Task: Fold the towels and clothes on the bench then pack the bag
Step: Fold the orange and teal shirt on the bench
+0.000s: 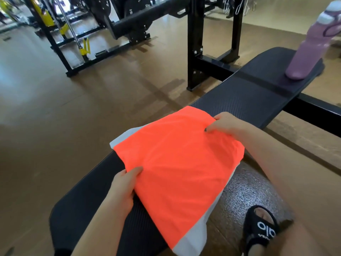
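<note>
A bright orange garment (177, 163) lies folded across the black padded bench (245, 100), on top of a white cloth (191, 241) that sticks out at its near and far-left edges. My left hand (123, 183) pinches the orange garment's near-left edge. At the garment's far-right corner, my right hand (225, 124) grips the fabric. Both cloths overhang the bench's right side. No bag is in view.
A purple water bottle (310, 45) stands on the bench's far end. Black rack uprights (195, 43) rise just left of the bench. More gym machines fill the back. My sandalled foot (262, 230) rests on the floor to the right.
</note>
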The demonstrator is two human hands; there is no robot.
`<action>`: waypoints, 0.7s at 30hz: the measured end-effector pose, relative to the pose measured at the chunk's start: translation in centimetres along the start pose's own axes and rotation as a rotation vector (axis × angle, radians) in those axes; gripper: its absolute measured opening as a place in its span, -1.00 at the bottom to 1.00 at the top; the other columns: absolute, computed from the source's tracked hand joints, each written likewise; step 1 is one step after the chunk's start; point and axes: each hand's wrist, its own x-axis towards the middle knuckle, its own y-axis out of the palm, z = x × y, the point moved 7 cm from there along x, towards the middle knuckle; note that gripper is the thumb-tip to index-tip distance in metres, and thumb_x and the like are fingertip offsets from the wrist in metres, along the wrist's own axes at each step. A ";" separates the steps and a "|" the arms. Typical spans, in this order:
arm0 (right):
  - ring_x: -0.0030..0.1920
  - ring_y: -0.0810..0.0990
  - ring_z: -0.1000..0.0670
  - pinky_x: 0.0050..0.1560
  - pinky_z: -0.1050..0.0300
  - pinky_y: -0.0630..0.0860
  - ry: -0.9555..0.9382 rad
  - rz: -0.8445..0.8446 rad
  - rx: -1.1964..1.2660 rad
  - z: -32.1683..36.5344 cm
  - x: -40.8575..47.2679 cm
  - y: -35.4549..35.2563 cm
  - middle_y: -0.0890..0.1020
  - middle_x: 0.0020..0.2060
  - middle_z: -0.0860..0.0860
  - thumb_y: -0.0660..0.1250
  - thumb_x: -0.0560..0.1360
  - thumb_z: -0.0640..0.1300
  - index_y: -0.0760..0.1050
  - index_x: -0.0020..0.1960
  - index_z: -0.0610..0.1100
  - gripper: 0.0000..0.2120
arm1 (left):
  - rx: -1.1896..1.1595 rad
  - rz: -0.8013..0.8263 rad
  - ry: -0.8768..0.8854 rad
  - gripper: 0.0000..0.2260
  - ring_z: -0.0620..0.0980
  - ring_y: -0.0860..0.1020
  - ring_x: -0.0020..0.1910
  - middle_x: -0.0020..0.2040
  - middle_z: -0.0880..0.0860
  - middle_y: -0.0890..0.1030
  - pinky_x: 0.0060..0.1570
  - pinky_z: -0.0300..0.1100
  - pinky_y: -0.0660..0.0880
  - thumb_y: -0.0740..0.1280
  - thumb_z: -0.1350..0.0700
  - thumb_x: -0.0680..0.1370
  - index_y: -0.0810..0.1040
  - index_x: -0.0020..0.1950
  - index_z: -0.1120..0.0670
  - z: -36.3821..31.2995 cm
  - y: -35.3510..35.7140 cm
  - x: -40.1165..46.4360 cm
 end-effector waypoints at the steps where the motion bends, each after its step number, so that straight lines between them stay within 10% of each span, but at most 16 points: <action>1: 0.13 0.63 -0.22 0.20 -0.20 0.54 0.001 -0.002 0.007 -0.1 -0.2 -0.1 0.64 0.14 -0.24 0.55 0.35 -0.07 0.60 0.14 -0.33 -0.53 | -0.004 -0.010 0.009 -0.83 0.10 0.68 0.02 0.03 0.12 0.73 -0.06 -0.04 0.58 0.37 0.17 0.60 0.62 0.17 0.17 -0.4 -0.3 -0.3; 10: 0.09 0.57 -0.11 0.17 -0.05 0.55 -0.077 -0.059 -0.085 5.5 -3.6 -4.4 0.62 0.16 -0.17 0.58 0.36 -0.10 0.61 0.18 -0.27 -0.54 | 0.004 0.002 0.179 -0.79 -0.01 0.63 -0.06 0.10 0.12 0.68 -0.11 -0.10 0.58 0.28 0.17 0.64 0.58 0.24 0.16 -8.5 -2.5 -1.4; 16: -0.40 0.31 0.05 -0.46 0.24 0.19 -0.227 -0.053 0.143 15.2 -4.9 -7.8 0.39 -0.32 -0.07 0.51 0.42 -0.25 0.56 0.14 -0.15 -0.68 | 0.038 -0.025 0.403 -0.89 0.01 0.59 -0.14 -0.06 0.09 0.64 -0.28 -0.16 0.50 0.26 0.15 0.65 0.58 0.10 0.10 -18.8 -4.7 -3.0; 21: -0.40 0.55 0.09 -0.31 0.25 0.55 -0.294 0.014 0.446 17.6 -6.3 -9.5 0.58 -0.29 -0.01 0.50 0.42 -0.29 0.47 0.10 -0.09 -0.66 | 0.044 -0.022 0.719 -0.91 -0.05 0.63 -0.09 0.02 0.06 0.67 -0.01 -0.01 0.58 0.26 0.11 0.64 0.55 0.08 0.03 -22.5 -7.0 -7.6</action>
